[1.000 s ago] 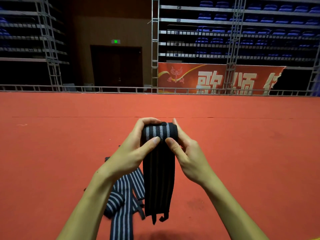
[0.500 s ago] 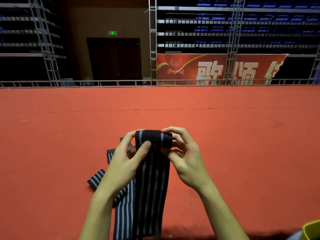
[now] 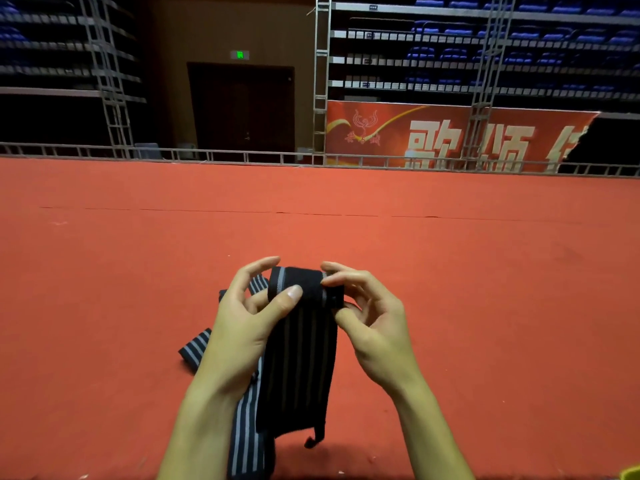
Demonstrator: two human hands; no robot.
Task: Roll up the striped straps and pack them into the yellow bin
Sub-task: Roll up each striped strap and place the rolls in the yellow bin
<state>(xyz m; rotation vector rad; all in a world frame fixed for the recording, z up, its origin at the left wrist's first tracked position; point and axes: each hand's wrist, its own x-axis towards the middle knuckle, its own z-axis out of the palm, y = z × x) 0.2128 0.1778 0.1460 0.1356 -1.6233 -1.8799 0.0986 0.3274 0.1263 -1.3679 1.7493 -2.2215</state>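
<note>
Nearest, at six o'clock, the left hand (image 3: 247, 327) and right hand (image 3: 372, 317) pinch between thumbs and fingertips the rolled top of a striped strap (image 3: 298, 358), whose unrolled tail hangs toward the red floor (image 3: 485, 271). Rolling is judged under way (barely begun); the next move calls for turning the roll downward while keeping it tight. Farther, at seven to nine o'clock, more loose straps (image 3: 195, 348) lie on the floor, and the yellow bin (image 3: 631, 473) only peeks in at five o'clock.
</note>
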